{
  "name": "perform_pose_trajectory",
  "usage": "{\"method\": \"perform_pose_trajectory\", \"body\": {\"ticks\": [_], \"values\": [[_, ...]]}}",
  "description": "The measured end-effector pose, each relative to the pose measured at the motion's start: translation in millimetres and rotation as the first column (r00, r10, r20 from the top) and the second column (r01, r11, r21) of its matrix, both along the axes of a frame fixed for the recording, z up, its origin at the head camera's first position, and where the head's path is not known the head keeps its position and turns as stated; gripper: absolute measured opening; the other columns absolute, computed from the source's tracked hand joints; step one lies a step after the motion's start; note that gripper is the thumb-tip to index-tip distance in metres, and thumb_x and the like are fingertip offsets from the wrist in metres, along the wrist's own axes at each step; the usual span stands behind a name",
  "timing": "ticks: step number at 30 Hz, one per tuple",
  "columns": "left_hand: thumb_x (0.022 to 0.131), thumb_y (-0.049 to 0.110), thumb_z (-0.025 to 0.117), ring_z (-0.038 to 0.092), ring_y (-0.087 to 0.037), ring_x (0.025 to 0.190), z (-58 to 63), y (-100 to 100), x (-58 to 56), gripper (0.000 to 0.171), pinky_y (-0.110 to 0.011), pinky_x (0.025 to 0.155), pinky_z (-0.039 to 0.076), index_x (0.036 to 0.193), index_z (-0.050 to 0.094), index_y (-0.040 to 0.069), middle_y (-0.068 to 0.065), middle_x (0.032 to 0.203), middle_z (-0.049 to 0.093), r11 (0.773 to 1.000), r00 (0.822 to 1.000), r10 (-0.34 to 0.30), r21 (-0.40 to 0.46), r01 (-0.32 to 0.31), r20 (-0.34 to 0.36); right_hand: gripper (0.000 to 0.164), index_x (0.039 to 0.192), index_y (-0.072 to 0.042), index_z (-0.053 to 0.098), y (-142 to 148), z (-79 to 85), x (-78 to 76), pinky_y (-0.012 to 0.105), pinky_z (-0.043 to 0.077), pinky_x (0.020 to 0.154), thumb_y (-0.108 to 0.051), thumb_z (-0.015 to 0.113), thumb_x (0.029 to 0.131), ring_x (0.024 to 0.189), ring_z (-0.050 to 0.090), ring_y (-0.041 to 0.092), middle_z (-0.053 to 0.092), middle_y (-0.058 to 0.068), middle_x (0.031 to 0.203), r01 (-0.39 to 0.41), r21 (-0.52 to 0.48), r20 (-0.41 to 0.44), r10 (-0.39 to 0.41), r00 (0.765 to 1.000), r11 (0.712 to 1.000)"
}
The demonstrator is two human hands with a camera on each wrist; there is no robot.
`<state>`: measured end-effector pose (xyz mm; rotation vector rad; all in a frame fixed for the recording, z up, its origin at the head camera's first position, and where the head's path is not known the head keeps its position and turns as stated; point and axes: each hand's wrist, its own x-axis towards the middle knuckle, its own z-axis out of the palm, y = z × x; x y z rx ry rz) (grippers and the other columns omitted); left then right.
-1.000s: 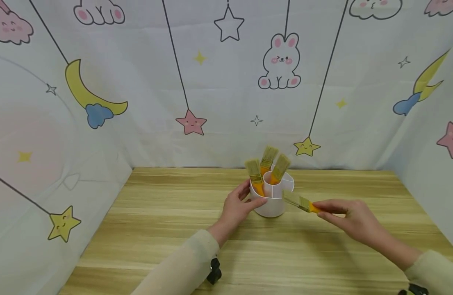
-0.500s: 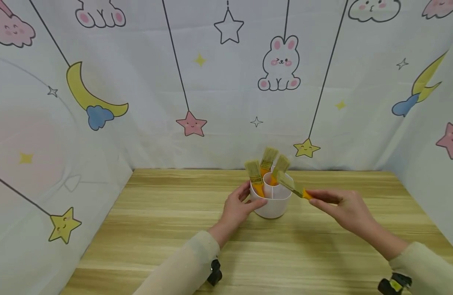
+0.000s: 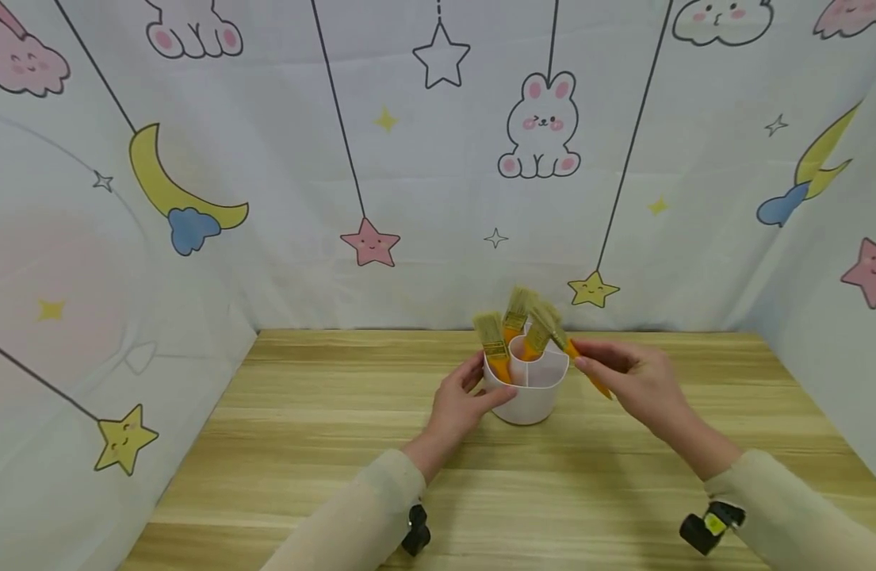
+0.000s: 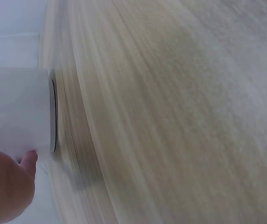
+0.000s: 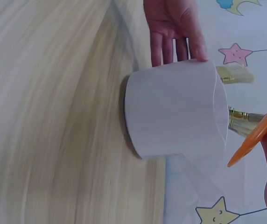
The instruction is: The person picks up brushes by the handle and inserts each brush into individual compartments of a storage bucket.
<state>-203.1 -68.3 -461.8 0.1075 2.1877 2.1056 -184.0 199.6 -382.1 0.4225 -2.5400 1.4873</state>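
Note:
A white round desk organizer (image 3: 525, 404) with several compartments stands upright near the table's back. My left hand (image 3: 460, 400) holds its left side, thumb at the front and fingers reaching behind; the right wrist view shows this left hand (image 5: 175, 28) against the white wall. Three paintbrushes with orange handles stand in it bristles up: a left brush (image 3: 491, 339), a back brush (image 3: 514, 317) and a middle brush (image 3: 536, 342). Between thumb and fingers my right hand (image 3: 640, 385) pinches another paintbrush (image 5: 255, 135), tilted, bristles up beside the middle brush, its handle end outside the organizer's right rim.
Underneath is a wood-grain table (image 3: 302, 444). A white cloth (image 3: 288, 159) printed with stars, moons and rabbits hangs behind and at both sides. Small black cameras are strapped at the sleeves, one a left wrist camera (image 3: 416, 530), the other a right wrist camera (image 3: 710, 527).
My right hand has moved left and up toward the organizer, turning its paintbrush from nearly level to steep, bristles up. The left hand stays on the organizer.

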Motion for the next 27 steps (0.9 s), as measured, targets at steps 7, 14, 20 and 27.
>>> {"method": "perform_pose_trajectory", "body": {"ticks": [7, 14, 20, 27], "values": [[0.092, 0.024, 0.088, 0.047, -0.033, 0.151, -1.4, 1, -0.8, 0.082, -0.051, 0.119, 0.045, 0.162, 0.047, 0.008, -0.010, 0.164, 0.048, 1.000, 1.000, 0.007, 0.015, -0.007, 0.000, 0.040, 0.133, -0.005, 0.076, -17, -2.7, -13.6, 0.018, 0.061, 0.084, -0.027, 0.079, 0.100, 0.103, 0.073, 0.000, 0.079, 0.004, 0.123, 0.004, -0.141, 0.037, 0.001, 0.999, 0.990], [0.092, 0.024, 0.088, 0.048, -0.032, 0.151, -2.3, 1, -1.2, 0.083, -0.050, 0.118, 0.046, 0.161, 0.047, 0.007, -0.011, 0.164, 0.049, 1.000, 1.000, 0.008, 0.017, -0.007, -0.009, 0.043, 0.134, 0.004, 0.071, -31, -6.3, -24.6, 0.018, 0.059, 0.092, -0.022, 0.078, 0.101, 0.108, 0.073, 0.002, 0.078, -0.014, 0.115, 0.009, -0.332, 0.061, 0.012, 0.998, 0.943], [0.093, 0.025, 0.088, 0.048, -0.033, 0.151, -2.2, 1, -0.8, 0.081, -0.050, 0.118, 0.045, 0.161, 0.047, 0.007, -0.012, 0.164, 0.049, 1.000, 1.000, 0.005, 0.011, -0.005, -0.012, 0.042, 0.134, 0.008, 0.069, -42, -7.7, -29.8, 0.019, 0.058, 0.095, -0.016, 0.078, 0.101, 0.110, 0.073, 0.004, 0.078, -0.014, 0.114, 0.033, -0.439, 0.055, -0.010, 0.998, 0.898], [0.093, 0.026, 0.087, 0.047, -0.033, 0.151, -1.0, 1, -0.8, 0.080, -0.051, 0.119, 0.045, 0.161, 0.048, 0.008, -0.011, 0.165, 0.048, 1.000, 1.000, 0.009, 0.004, -0.009, 0.000, 0.035, 0.131, 0.003, 0.073, -49, -11.2, -35.2, 0.019, 0.059, 0.094, -0.009, 0.078, 0.099, 0.106, 0.074, 0.006, 0.080, -0.011, 0.110, 0.063, -0.569, 0.038, -0.050, 0.998, 0.820]]}}
